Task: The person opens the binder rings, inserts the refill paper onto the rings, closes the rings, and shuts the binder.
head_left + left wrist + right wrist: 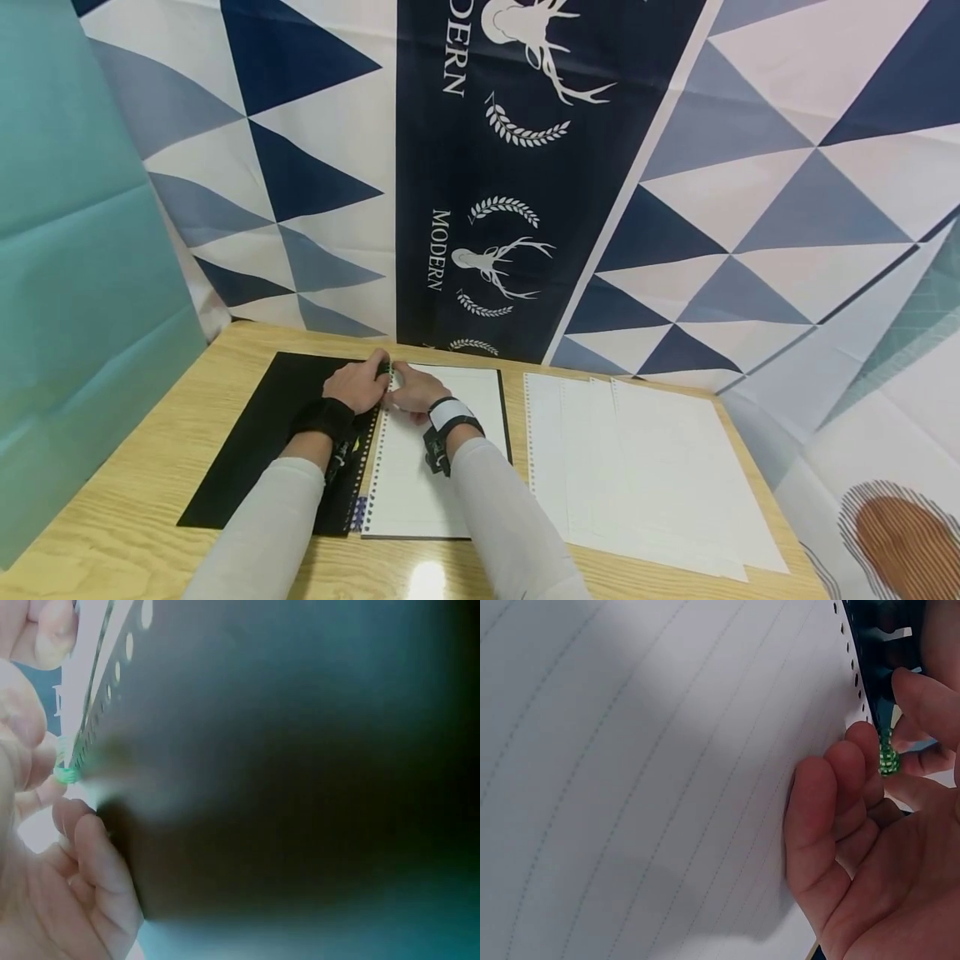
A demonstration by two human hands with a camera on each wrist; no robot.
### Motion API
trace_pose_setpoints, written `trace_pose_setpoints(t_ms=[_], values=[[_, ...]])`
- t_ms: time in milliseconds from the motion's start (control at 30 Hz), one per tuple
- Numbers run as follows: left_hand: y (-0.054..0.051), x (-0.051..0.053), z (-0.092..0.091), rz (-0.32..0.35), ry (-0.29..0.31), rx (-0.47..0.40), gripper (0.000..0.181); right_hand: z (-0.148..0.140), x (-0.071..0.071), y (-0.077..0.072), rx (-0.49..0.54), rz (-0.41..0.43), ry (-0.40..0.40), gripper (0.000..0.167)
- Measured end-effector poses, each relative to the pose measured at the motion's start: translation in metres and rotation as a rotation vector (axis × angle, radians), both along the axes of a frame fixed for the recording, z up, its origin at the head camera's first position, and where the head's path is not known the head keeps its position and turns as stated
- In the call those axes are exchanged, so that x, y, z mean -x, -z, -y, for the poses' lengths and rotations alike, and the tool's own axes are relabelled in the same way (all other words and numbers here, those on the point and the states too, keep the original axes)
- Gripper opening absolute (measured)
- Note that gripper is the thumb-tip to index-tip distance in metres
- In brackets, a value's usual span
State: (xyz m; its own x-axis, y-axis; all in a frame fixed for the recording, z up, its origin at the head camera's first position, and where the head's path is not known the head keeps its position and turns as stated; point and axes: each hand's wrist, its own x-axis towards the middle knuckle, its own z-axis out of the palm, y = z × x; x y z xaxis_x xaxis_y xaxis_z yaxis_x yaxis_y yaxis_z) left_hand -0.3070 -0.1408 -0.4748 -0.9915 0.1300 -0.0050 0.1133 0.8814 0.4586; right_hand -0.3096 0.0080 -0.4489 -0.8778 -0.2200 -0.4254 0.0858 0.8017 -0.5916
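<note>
Setup's a wood-grain table (112,500) pushed up against a triangle-print cloth (315,167) with deer and "MODERN" on it. Black cover (251,454) on the left, lined pad (420,496) right beside it, punched edges facing each other, probably so both can be reached along one seam. Loose sheets (667,475) sit off to the right, likely just out of the way. The green coil (888,756) is at the far end of that seam. Left hand (354,387) and right hand (420,392) both seem to be pinching it, though the fingers overlap too much to say whose grip does the work.
</note>
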Motion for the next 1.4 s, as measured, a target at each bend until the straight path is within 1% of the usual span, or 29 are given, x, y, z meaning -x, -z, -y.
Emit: trace_pose_setpoints(t_ms=[133,300,533,733,900,1067,1167,1267,1400], values=[[0.001,0.000,-0.001,-0.005,0.014,0.001,0.033,-0.003,0.001,-0.001,-0.012,-0.008,-0.016,0.072],[0.000,-0.001,0.000,0.004,0.029,0.011,0.032,-0.004,-0.001,-0.003,0.000,0.010,-0.022,0.068],[0.001,0.000,0.004,0.010,0.032,0.004,0.030,0.001,-0.001,-0.005,-0.012,0.030,-0.016,0.069],[0.003,-0.001,0.005,0.009,0.041,0.010,0.028,0.000,0.002,-0.002,-0.011,0.035,-0.004,0.073],[0.001,-0.001,0.004,0.018,0.033,0.014,0.032,0.000,0.002,-0.001,-0.005,0.026,0.005,0.074],[-0.002,-0.002,0.001,0.028,0.035,0.025,0.037,-0.002,-0.001,0.000,0.010,0.012,0.010,0.075],[-0.003,-0.003,0.001,0.021,0.036,0.033,0.038,-0.002,-0.001,0.003,0.022,0.003,0.008,0.078],[-0.002,-0.004,0.003,0.011,0.046,0.039,0.042,-0.001,-0.004,0.006,0.015,-0.012,-0.011,0.080],[0.003,-0.003,0.006,-0.010,0.064,0.051,0.045,-0.001,-0.012,0.006,-0.056,-0.085,-0.089,0.081]])
